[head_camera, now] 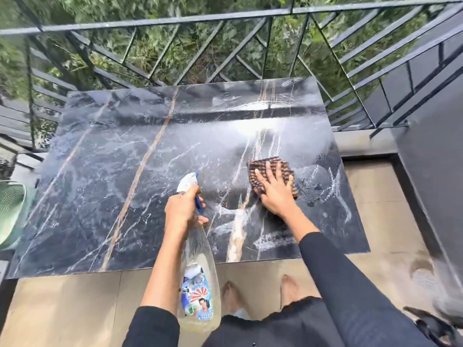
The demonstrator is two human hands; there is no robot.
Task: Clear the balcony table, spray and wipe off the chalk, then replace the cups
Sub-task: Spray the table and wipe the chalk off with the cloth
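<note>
The left grip (pixel 181 209), a bare hand on a forearm reaching in from 6 o'clock, is wrapped round the neck of a clear plastic spray bottle (pixel 198 259) with a white-and-blue trigger head. The fingers are curled tight below the head and the thumb shows at the bottle's 3 o'clock side. The bottle's long axis runs from 12 to 6 o'clock. Its nozzle points toward 12 over the bench and its body hangs toward 6, past the bench's near edge. It carries a bright printed label, with a little pale liquid low in the body.

The right grip (pixel 274 194), its arm in a black sleeve, lies flat with the fingers spread toward 12 o'clock. It presses on a folded brown-and-cream striped cloth (pixel 270 166).

The cloth rests on the dark grey marble-patterned bench (pixel 100 171), toward its 3 o'clock side. White chalk smears (pixel 333 186) curl just beyond the cloth at 3 to 4 o'clock, and more lie near the 6 o'clock edge. A black metal railing (pixel 225 18) runs past the bench at 12 o'clock.
</note>
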